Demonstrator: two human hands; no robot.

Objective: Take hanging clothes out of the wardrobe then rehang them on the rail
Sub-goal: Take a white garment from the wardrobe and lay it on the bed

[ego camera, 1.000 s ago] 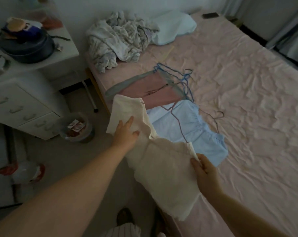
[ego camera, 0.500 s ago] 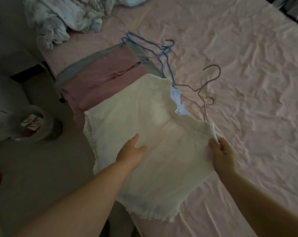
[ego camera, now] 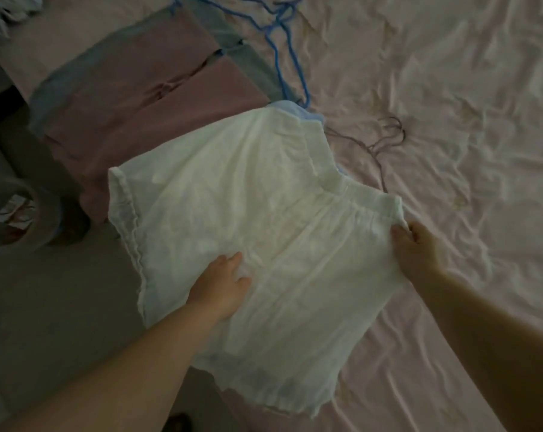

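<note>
Right hand (ego camera: pixel 415 249) grip is pinched on the white top (ego camera: pixel 248 232) shoulder edge; left hand (ego camera: pixel 223 286) is laid flat on it. Top is spread over bed (ego camera: pixel 451 88) edge; smoothing before hanger (ego camera: pixel 385 145) insertion is advised.

Both bare arms reach forward.
Left hand (ego camera: pixel 221 288) lies flat, fingers toward 1 o'clock; right hand (ego camera: pixel 415 252) pinches, fingers curled toward 11 o'clock.

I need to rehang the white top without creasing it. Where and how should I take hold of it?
Grip the white top at its gathered upper edge, coming from the far side by the grey hanger. The right hand already pinches one corner there; the left hand rests mid-cloth, where the fabric would likely bunch.
</note>
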